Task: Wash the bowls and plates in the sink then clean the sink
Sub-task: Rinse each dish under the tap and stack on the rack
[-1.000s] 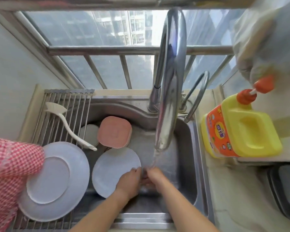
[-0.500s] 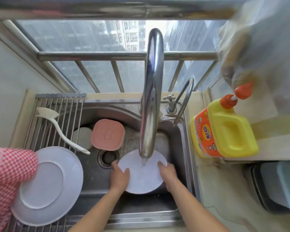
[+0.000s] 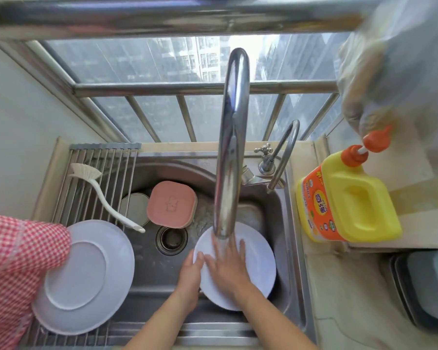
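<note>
A white plate (image 3: 258, 263) is held in the steel sink (image 3: 283, 223) under running water from the tall tap (image 3: 232, 137). My left hand (image 3: 190, 276) grips the plate's left rim. My right hand (image 3: 228, 266) lies flat on the plate's face, fingers spread under the stream. A second white plate (image 3: 86, 279) rests upside down on the roll-up drying rack (image 3: 91, 168) at the left. A pink square bowl (image 3: 171, 203) lies upside down at the back of the sink, beside a metal bowl (image 3: 133, 208).
A white dish brush (image 3: 104, 195) lies across the rack. A red checked cloth (image 3: 13, 274) hangs at the left. A yellow detergent bottle (image 3: 347, 200) stands on the counter at the right, with a grey tray (image 3: 420, 286) in front of it. The drain (image 3: 171, 239) is uncovered.
The plate moved from the left of the sink to under the tap. My right hand shifted from the plate's right rim onto its face; my left hand keeps hold of the left rim.
</note>
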`<state>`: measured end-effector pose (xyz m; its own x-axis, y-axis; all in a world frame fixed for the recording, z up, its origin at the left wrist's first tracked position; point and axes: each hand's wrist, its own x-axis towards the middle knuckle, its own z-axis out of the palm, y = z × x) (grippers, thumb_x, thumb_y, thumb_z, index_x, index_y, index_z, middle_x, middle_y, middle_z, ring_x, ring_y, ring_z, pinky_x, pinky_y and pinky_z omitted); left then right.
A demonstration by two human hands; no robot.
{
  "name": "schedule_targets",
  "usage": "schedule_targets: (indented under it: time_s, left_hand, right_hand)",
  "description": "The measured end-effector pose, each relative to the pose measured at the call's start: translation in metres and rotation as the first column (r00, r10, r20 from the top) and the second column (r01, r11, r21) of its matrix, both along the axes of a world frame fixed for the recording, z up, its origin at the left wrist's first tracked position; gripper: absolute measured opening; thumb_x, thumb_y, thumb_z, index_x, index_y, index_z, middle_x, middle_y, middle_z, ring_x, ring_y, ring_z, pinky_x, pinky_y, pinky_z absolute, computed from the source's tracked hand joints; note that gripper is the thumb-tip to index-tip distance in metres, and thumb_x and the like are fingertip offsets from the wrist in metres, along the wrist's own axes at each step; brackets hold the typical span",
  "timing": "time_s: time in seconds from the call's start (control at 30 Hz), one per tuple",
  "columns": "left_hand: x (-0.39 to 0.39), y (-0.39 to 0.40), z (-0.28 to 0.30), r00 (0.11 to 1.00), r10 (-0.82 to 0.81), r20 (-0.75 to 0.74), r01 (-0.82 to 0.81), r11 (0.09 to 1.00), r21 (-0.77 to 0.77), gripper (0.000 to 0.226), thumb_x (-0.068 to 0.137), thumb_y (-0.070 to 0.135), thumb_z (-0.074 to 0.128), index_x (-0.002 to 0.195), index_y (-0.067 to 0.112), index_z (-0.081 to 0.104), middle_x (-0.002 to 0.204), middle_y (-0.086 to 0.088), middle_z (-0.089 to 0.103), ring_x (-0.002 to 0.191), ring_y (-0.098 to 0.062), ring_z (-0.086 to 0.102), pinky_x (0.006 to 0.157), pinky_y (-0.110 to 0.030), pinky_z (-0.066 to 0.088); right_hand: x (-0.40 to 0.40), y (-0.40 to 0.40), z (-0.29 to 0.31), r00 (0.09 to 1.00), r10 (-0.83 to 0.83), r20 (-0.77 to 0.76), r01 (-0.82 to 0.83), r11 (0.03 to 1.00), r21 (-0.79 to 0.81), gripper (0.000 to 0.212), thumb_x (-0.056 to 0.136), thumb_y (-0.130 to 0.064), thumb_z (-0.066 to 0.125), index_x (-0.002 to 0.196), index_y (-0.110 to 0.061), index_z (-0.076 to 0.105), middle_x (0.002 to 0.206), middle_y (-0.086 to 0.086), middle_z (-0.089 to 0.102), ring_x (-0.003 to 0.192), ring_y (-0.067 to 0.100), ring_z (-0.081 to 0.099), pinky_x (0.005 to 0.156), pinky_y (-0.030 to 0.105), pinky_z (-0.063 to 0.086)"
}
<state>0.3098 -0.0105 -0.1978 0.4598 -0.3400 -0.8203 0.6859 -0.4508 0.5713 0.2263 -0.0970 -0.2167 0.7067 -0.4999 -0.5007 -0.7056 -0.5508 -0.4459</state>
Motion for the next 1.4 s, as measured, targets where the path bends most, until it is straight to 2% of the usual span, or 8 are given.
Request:
schedule_targets:
  time_s: [0.2,0.37,0.47,0.7,0.93,1.13,1.23,1.4]
  left_hand:
    - [0.019,0.000,-0.018,0.949,0.305,-0.084,-0.307,0.951,-0.018,0.036,0.108,0.032,0.038,0.131,0.011,0.055,0.126,-0.018,0.066,0.116,-0.035,0.063,0.105,-0.054,0.046]
    - [0.006,-0.003,-0.011,0.967,0.253,0.009,-0.253,0.967,-0.009,0.035,0.108,0.024,0.041,0.141,0.018,0.051,0.131,-0.010,0.065,0.119,-0.032,0.062,0.107,-0.056,0.045]
    - [-0.005,-0.004,-0.010,0.981,0.195,0.000,-0.195,0.980,-0.034,0.033,0.107,0.028,0.043,0.139,0.025,0.053,0.131,-0.006,0.066,0.119,-0.028,0.063,0.106,-0.055,0.046]
    - [0.020,-0.007,-0.013,0.949,0.316,-0.003,-0.316,0.948,-0.035,0.036,0.109,0.026,0.037,0.138,0.009,0.048,0.138,-0.016,0.058,0.128,-0.032,0.055,0.112,-0.053,0.040]
    - [0.013,0.002,-0.006,0.975,0.219,0.022,-0.218,0.975,-0.038,0.031,0.109,0.026,0.038,0.134,0.015,0.052,0.128,-0.010,0.065,0.118,-0.030,0.062,0.106,-0.054,0.046]
    - [0.008,-0.004,-0.009,0.969,0.243,-0.050,-0.245,0.968,-0.059,0.039,0.108,0.029,0.039,0.145,0.016,0.044,0.144,-0.007,0.054,0.133,-0.023,0.050,0.117,-0.046,0.034]
    - [0.025,-0.006,0.001,0.937,0.347,-0.040,-0.349,0.936,-0.050,0.029,0.110,0.028,0.034,0.128,0.015,0.051,0.119,-0.011,0.065,0.108,-0.027,0.061,0.093,-0.042,0.050]
    - [0.020,0.000,-0.001,0.961,0.275,0.006,-0.275,0.961,-0.021,0.031,0.109,0.032,0.034,0.124,0.015,0.055,0.126,-0.013,0.065,0.115,-0.033,0.062,0.102,-0.056,0.047]
  right_hand:
    - [-0.016,0.000,0.021,0.909,0.380,0.169,-0.388,0.921,0.018,0.059,0.109,-0.039,0.026,0.160,-0.036,-0.004,0.169,-0.009,-0.011,0.154,0.012,-0.019,0.117,0.031,-0.022]
    - [-0.015,-0.017,-0.009,0.994,-0.108,-0.017,0.103,0.975,-0.198,0.071,0.103,-0.044,0.024,0.159,-0.030,-0.017,0.164,0.006,-0.026,0.157,0.031,-0.008,0.124,0.043,-0.010]
    - [-0.002,-0.017,-0.007,0.989,-0.131,0.063,0.141,0.975,-0.170,0.078,0.104,-0.048,0.029,0.153,-0.038,-0.031,0.163,0.002,-0.029,0.154,0.029,-0.022,0.121,0.047,-0.018]
    - [-0.018,-0.011,0.024,0.872,0.456,0.180,-0.456,0.889,-0.043,0.057,0.110,-0.043,0.021,0.159,-0.042,-0.007,0.168,-0.008,-0.018,0.153,0.015,-0.024,0.120,0.037,-0.021]
    - [-0.012,-0.025,0.002,0.996,-0.074,-0.058,0.064,0.987,-0.148,0.066,0.103,-0.049,0.012,0.153,-0.034,-0.028,0.159,0.002,-0.038,0.151,0.025,-0.032,0.122,0.043,-0.018]
    - [-0.002,0.009,0.022,0.947,0.291,0.135,-0.291,0.957,-0.017,0.061,0.107,-0.050,0.013,0.159,-0.033,-0.014,0.166,-0.005,-0.026,0.151,0.017,-0.030,0.124,0.045,-0.015]
    - [-0.025,-0.004,0.029,0.878,0.446,0.176,-0.460,0.886,0.049,0.055,0.110,-0.046,0.018,0.162,-0.039,0.003,0.169,-0.012,-0.013,0.153,0.007,-0.023,0.121,0.034,-0.019]
    - [-0.024,-0.027,0.010,0.994,0.089,-0.065,-0.096,0.990,-0.108,0.060,0.109,-0.045,0.020,0.161,-0.039,-0.007,0.161,-0.002,-0.032,0.153,0.023,-0.026,0.124,0.038,-0.017]
